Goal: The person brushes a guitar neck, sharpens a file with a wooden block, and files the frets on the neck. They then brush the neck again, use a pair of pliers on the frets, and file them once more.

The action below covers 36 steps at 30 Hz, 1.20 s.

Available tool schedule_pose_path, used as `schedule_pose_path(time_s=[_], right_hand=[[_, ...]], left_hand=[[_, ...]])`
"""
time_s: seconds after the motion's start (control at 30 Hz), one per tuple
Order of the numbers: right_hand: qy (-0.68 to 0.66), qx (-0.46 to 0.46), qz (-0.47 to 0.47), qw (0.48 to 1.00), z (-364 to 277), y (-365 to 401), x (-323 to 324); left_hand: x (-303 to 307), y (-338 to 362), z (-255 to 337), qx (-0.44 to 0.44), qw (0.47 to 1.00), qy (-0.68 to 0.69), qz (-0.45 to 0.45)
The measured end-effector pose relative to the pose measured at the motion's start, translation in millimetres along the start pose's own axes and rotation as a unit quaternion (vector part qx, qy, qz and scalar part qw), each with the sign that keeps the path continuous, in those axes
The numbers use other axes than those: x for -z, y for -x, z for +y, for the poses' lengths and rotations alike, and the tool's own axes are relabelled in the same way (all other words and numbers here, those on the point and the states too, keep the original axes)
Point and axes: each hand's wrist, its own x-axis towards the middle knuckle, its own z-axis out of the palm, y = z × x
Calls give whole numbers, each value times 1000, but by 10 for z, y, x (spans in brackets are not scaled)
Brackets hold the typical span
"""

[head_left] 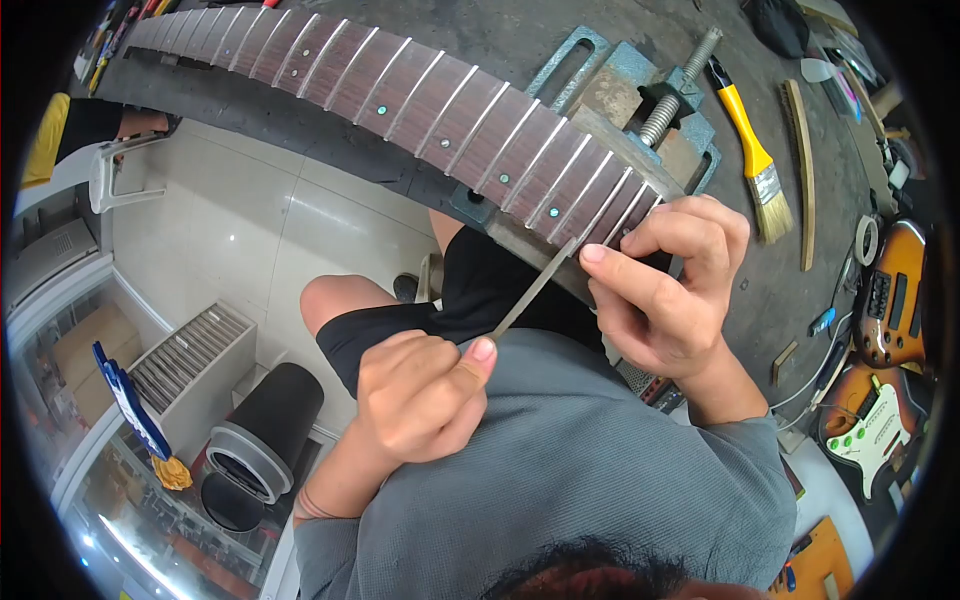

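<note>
A guitar neck [470,125] with a dark fretboard, metal frets and small green dot inlays runs diagonally across the bench, its near end by the vise. My left hand [415,395] is closed around a narrow metal file [535,290], thumb along its top. The file slants up, and its tip meets the fretboard's edge at a fret end. At the neck's end, my right hand [675,275] has bent fingers gripping the edge. One of its fingertips lies beside the file's tip; the underside of its grip is hidden.
A blue-green vise [605,85] stands behind the neck. A yellow-handled brush [750,140] and a wooden strip [800,175] lie on the dark bench [510,30]. Guitar bodies [895,295] are at right. On the floor at left is a black bin [270,415]; another person's leg [140,123] shows.
</note>
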Motion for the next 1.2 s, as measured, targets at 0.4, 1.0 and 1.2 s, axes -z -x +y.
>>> schedule_pose_path(time_s=[0.4,1.0,1.2], right_hand=[[-3,-47,-4,999,-40,3,24],[-13,-44,1,999,-28,20,7],[-8,-44,-6,999,-37,-7,26]], left_hand=[[98,-18,61,30,998,-16,-56],[-30,-165,28,11,999,-33,-37],[-77,-453,5,-2,999,-35,-39]])
